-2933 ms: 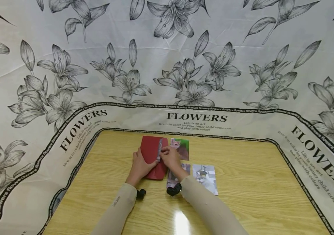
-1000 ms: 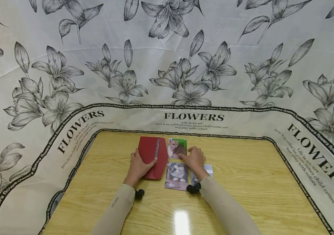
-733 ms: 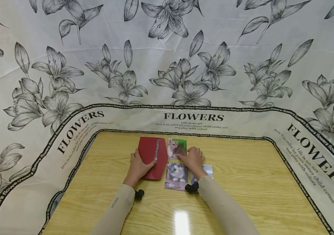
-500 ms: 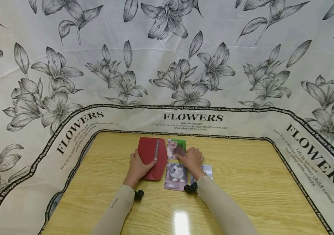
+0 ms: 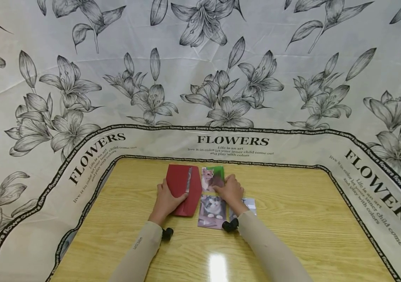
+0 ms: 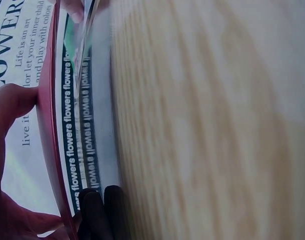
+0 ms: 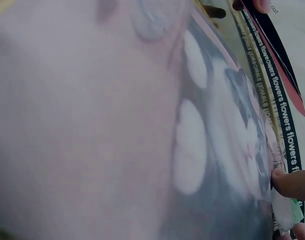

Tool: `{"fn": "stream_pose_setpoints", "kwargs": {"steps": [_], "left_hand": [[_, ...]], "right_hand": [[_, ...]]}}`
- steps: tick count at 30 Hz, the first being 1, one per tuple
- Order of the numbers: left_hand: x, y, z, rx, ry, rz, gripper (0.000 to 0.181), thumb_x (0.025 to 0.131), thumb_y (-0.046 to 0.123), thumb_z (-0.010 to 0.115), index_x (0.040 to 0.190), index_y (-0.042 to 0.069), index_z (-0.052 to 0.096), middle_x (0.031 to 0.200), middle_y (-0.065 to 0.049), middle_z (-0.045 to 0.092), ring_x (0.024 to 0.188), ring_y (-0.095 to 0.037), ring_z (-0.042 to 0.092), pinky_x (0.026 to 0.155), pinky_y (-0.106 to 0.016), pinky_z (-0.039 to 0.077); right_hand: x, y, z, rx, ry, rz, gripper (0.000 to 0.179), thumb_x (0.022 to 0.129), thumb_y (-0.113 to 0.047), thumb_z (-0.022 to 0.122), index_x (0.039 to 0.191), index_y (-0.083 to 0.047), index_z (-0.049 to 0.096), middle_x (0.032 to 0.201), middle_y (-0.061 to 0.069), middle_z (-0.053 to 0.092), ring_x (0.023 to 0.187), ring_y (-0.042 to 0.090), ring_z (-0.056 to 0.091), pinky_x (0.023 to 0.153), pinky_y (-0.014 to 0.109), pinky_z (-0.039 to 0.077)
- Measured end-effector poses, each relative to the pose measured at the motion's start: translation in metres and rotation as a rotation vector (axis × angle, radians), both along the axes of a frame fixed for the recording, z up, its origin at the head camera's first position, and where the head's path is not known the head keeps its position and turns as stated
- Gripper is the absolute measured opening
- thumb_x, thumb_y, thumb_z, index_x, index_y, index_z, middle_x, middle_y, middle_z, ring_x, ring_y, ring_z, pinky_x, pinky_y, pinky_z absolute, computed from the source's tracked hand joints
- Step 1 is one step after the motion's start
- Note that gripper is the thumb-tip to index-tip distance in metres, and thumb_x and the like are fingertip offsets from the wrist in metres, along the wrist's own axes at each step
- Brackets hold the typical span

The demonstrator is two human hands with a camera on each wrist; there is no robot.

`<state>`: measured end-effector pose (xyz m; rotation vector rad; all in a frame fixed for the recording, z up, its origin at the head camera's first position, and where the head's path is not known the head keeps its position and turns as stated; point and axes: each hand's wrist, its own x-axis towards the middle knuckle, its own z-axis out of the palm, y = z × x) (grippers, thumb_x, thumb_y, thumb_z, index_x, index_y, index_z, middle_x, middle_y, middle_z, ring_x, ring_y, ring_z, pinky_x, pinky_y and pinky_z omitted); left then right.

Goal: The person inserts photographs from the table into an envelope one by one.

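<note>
In the head view, my left hand point(image 5: 167, 200) grips the red envelope point(image 5: 177, 178) by its left side, with the thumb on its front. A narrow strip of a greyish card point(image 5: 188, 179) shows at the envelope's opening. To the right, my right hand point(image 5: 233, 192) pinches a photo card of a cat on green point(image 5: 207, 179) at its lower right, and the green corner looks bent. Below it lies a photo card of a grey-and-white cat point(image 5: 212, 213). The left wrist view shows the envelope edge-on point(image 6: 48, 125); in the right wrist view the thumb point(image 7: 292, 185) touches a card's edge.
Another photo card point(image 5: 251, 204) lies partly hidden under my right wrist. The wooden table point(image 5: 309, 227) reaches up to a flower-printed cloth point(image 5: 172, 141) behind and at both sides. Black wrist cameras point(image 5: 230, 225) hang close to the cards.
My right hand has left the envelope and moved right to the cat-on-green card, whose green corner now bends. The greyish card shows less at the envelope's opening. My left hand keeps its grip.
</note>
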<state>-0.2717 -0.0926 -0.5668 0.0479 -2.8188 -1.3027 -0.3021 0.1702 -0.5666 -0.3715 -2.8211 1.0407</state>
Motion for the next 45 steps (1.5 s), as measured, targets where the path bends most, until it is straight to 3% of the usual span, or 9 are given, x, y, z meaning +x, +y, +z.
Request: {"fn": "stream_pose_setpoints", "kwargs": {"steps": [8, 14, 19, 24, 30, 33, 37, 41, 45], "left_hand": [[-0.001, 0.000, 0.000, -0.008, -0.011, 0.001, 0.120, 0.089, 0.050, 0.085, 0.168, -0.006, 0.014, 0.152, -0.033, 0.034, 0.124, -0.046, 0.058, 0.103, -0.058, 0.053], [-0.002, -0.001, -0.001, -0.015, -0.011, 0.001, 0.121, 0.089, 0.051, 0.084, 0.168, -0.007, 0.014, 0.152, -0.034, 0.034, 0.123, -0.046, 0.058, 0.103, -0.058, 0.053], [-0.001, -0.001, -0.002, -0.007, -0.010, 0.000, 0.121, 0.089, 0.052, 0.085, 0.168, -0.007, 0.014, 0.150, -0.033, 0.035, 0.122, -0.045, 0.058, 0.103, -0.058, 0.053], [0.000, 0.000, -0.001, 0.000, -0.016, 0.004, 0.121, 0.089, 0.051, 0.085, 0.168, -0.006, 0.014, 0.151, -0.033, 0.035, 0.122, -0.045, 0.058, 0.103, -0.057, 0.053], [0.001, 0.000, 0.002, -0.007, 0.012, 0.003, 0.119, 0.088, 0.049, 0.086, 0.167, -0.007, 0.017, 0.147, -0.034, 0.037, 0.119, -0.045, 0.059, 0.102, -0.058, 0.053], [0.002, 0.000, 0.002, -0.014, 0.016, 0.002, 0.118, 0.088, 0.050, 0.086, 0.167, -0.007, 0.018, 0.145, -0.033, 0.038, 0.117, -0.045, 0.059, 0.102, -0.057, 0.053], [0.001, 0.000, 0.002, -0.022, 0.015, 0.002, 0.118, 0.088, 0.051, 0.086, 0.166, -0.007, 0.018, 0.144, -0.032, 0.038, 0.117, -0.044, 0.059, 0.102, -0.057, 0.053], [0.000, 0.000, 0.001, -0.021, 0.017, 0.004, 0.118, 0.088, 0.051, 0.086, 0.166, -0.007, 0.019, 0.144, -0.032, 0.039, 0.117, -0.043, 0.059, 0.102, -0.057, 0.054], [0.000, 0.000, 0.001, -0.022, 0.014, 0.003, 0.118, 0.088, 0.051, 0.086, 0.166, -0.007, 0.019, 0.143, -0.032, 0.039, 0.117, -0.043, 0.059, 0.101, -0.056, 0.054]], "right_hand": [[-0.002, 0.012, 0.006, -0.019, -0.040, 0.029, 0.041, 0.098, -0.027, 0.076, 0.126, -0.003, 0.057, 0.108, 0.017, 0.074, 0.084, 0.033, 0.069, 0.078, 0.050, 0.053], [-0.005, 0.021, 0.006, -0.105, -0.060, 0.042, 0.037, 0.102, -0.023, 0.068, 0.131, -0.002, 0.064, 0.125, 0.020, 0.073, 0.102, 0.037, 0.070, 0.087, 0.052, 0.055], [-0.007, 0.026, 0.005, -0.208, -0.045, 0.036, 0.033, 0.100, -0.018, 0.071, 0.127, 0.001, 0.071, 0.119, 0.021, 0.077, 0.100, 0.033, 0.072, 0.083, 0.044, 0.055], [-0.009, 0.029, 0.006, -0.329, -0.011, 0.017, 0.032, 0.099, -0.014, 0.073, 0.126, 0.003, 0.071, 0.113, 0.022, 0.078, 0.079, 0.021, 0.068, 0.065, 0.030, 0.049], [-0.009, 0.031, 0.013, -0.415, 0.052, -0.004, 0.031, 0.100, -0.015, 0.073, 0.127, 0.000, 0.071, 0.097, 0.014, 0.080, 0.067, 0.010, 0.059, 0.059, 0.027, 0.042], [-0.007, 0.029, 0.018, -0.461, 0.084, -0.014, 0.029, 0.100, -0.013, 0.075, 0.126, -0.001, 0.072, 0.088, 0.007, 0.079, 0.066, 0.012, 0.060, 0.057, 0.025, 0.042], [-0.003, 0.026, 0.023, -0.534, 0.123, -0.006, 0.027, 0.100, -0.010, 0.075, 0.125, 0.000, 0.071, 0.080, 0.001, 0.075, 0.073, 0.033, 0.068, 0.051, 0.022, 0.041], [0.002, 0.021, 0.027, -0.590, 0.138, 0.018, 0.027, 0.101, -0.010, 0.075, 0.126, -0.001, 0.071, 0.079, -0.001, 0.073, 0.088, 0.050, 0.066, 0.050, 0.023, 0.037], [0.007, 0.015, 0.028, -0.613, 0.162, 0.044, 0.026, 0.100, -0.008, 0.076, 0.124, 0.000, 0.072, 0.080, 0.005, 0.075, 0.072, 0.035, 0.064, 0.051, 0.022, 0.037]]}}
